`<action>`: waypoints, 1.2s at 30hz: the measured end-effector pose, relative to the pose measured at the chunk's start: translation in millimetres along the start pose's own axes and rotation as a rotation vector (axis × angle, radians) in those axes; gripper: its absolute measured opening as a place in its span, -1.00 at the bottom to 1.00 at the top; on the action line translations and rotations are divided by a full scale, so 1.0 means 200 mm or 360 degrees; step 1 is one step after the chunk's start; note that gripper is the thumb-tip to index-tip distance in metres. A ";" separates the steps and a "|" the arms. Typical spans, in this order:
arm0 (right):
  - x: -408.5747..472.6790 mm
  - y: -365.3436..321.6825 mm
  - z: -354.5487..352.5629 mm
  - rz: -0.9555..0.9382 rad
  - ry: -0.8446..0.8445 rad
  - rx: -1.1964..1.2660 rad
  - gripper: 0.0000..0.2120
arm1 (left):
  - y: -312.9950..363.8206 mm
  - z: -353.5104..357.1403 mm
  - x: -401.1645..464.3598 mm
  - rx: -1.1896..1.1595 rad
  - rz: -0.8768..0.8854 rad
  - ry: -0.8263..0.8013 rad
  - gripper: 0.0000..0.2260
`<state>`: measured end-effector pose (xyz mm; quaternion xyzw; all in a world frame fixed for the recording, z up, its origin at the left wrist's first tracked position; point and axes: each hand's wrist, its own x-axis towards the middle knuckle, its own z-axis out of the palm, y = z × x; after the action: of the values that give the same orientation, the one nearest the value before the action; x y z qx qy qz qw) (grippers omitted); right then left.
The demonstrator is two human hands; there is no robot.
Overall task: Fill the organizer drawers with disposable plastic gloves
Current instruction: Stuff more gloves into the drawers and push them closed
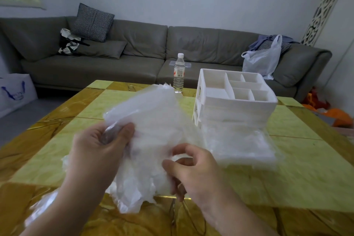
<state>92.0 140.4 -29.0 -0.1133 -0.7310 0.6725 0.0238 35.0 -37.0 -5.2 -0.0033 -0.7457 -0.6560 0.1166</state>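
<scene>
A bunch of clear disposable plastic gloves (151,117) is lifted above the table in front of me. My left hand (99,147) grips its left edge, thumb on top. My right hand (193,166) pinches the plastic lower down, fingers curled round it. More gloves lie in a heap (134,193) beneath my hands. The white organizer (233,99) stands on the table to the right, its top compartments bare. A pulled-out white drawer (243,145) lies in front of it with clear plastic in it.
A water bottle (179,74) stands at the far edge of the yellow marble table (297,178). A grey sofa (134,44) with a cushion and bags runs behind. A white plastic bag (262,59) sits on its right end.
</scene>
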 end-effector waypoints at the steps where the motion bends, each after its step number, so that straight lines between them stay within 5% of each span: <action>1: 0.01 0.01 -0.01 0.0016 -0.0020 0.0030 -0.93 | 0.00 0.00 0.00 0.0004 0.0004 0.0007 -0.89; 8: 0.03 -0.02 -0.15 -0.0044 -0.0029 -0.0295 -0.69 | 0.03 -0.05 0.04 -0.0142 -0.0054 0.0059 -0.89; 15: 0.05 0.00 -0.18 -0.0079 0.0039 -0.0320 -0.90 | 0.03 -0.05 0.04 -0.0166 -0.0065 0.0039 -0.89; 19: 0.04 0.00 -0.18 -0.0575 0.0555 -0.0570 -0.82 | 0.03 -0.06 0.04 -0.0176 -0.0118 -0.0097 -0.88; 21: 0.05 -0.05 -0.22 -0.0658 0.0535 -0.0585 -0.57 | 0.03 -0.06 0.04 -0.0184 -0.0201 -0.0338 -0.86; 24: 0.07 -0.11 -0.25 -0.0289 0.0040 -0.0412 -0.22 | 0.02 -0.03 0.02 -0.0010 -0.0286 -0.0763 -0.88; 26: 0.11 -0.08 -0.27 -0.0131 -0.0229 -0.0115 -0.46 | 0.01 -0.01 0.01 0.0112 -0.0295 -0.0956 -0.90; 28: 0.13 -0.03 -0.27 -0.0040 -0.0137 0.0088 -0.64 | 0.00 -0.01 -0.01 0.0247 -0.0256 -0.1096 -0.86; 32: 0.15 0.01 -0.28 -0.0088 0.0101 0.0076 -0.41 | 0.02 -0.04 0.02 0.0370 -0.0236 -0.1208 -0.85; 36: 0.15 0.01 -0.30 -0.0163 0.0204 -0.0029 -0.58 | 0.05 -0.07 0.04 0.0221 -0.0266 -0.1217 -0.89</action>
<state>73.8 205.4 -28.6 -0.1189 -0.7389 0.6551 0.1039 30.9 -49.9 7.5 -0.1789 -0.7756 -0.5627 -0.2233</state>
